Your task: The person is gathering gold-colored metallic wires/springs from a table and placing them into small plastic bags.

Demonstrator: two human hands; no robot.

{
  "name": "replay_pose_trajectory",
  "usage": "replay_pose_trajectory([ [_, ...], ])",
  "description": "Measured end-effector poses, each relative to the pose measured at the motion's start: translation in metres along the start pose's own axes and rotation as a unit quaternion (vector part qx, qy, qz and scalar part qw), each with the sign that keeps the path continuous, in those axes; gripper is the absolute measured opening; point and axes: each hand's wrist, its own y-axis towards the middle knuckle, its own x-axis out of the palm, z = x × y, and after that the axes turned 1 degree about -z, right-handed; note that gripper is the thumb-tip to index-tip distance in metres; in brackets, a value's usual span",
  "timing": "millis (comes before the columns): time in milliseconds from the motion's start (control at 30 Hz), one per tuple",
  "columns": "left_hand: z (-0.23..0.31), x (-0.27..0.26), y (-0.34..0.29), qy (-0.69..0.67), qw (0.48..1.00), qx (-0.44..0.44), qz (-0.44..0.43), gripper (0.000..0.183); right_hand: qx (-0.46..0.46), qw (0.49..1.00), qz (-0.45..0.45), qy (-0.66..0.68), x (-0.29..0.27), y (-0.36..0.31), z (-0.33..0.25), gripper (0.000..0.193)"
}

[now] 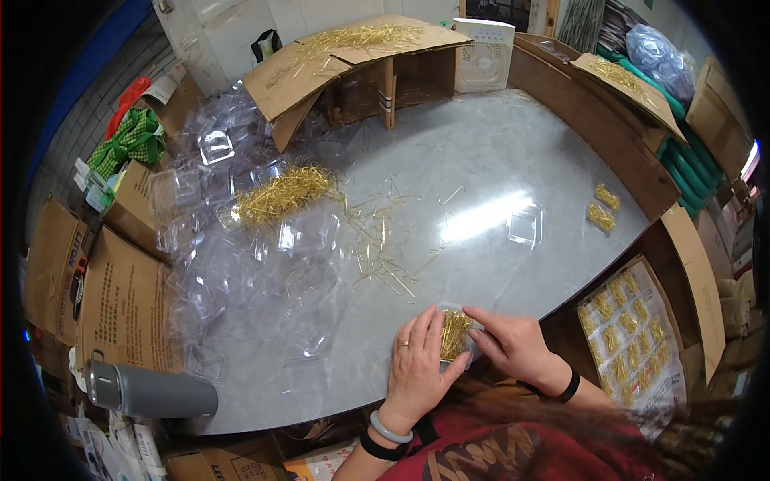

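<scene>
A small clear plastic box (468,358) packed with gold wire hooks (455,335) is between my hands at the table's near edge. My left hand (419,365) grips it from the left, thumb at the near side and fingers along the far left. On the right, my right hand (517,345) has its thumb at the box's side and its index finger on the upper end of the hooks; its other fingers are curled. Loose gold hooks (383,248) are scattered beyond my hands. Farther left, a heap of hooks (285,195) rests on clear plastic boxes (212,276).
A grey bottle (152,390) lies at the table's left. Cardboard shelving (361,88) and a white fan (484,56) stand at the back. Two filled packs (601,210) and a single clear box (525,226) sit right. Below, a carton (630,341) holds several filled packs.
</scene>
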Motion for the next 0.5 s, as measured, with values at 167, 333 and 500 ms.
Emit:
replay_pose_trajectory([
  [167, -0.001, 0.0, 0.0, -0.004, 1.0, -0.002, -0.007, 0.073, -0.084, 0.994, 0.073, 0.009, 0.006, 0.008, -0.007, 0.026],
  [333, -0.002, 0.0, 0.0, 0.007, 1.0, 0.003, -0.007, 0.073, -0.06, 0.995, 0.059, 0.056, 0.026, 0.013, -0.009, 0.021],
  [500, -0.001, 0.003, -0.001, -0.011, 1.0, -0.005, 0.011, 0.074, -0.043, 0.999, 0.032, -0.009, 0.018, 0.01, 0.001, 0.028],
])
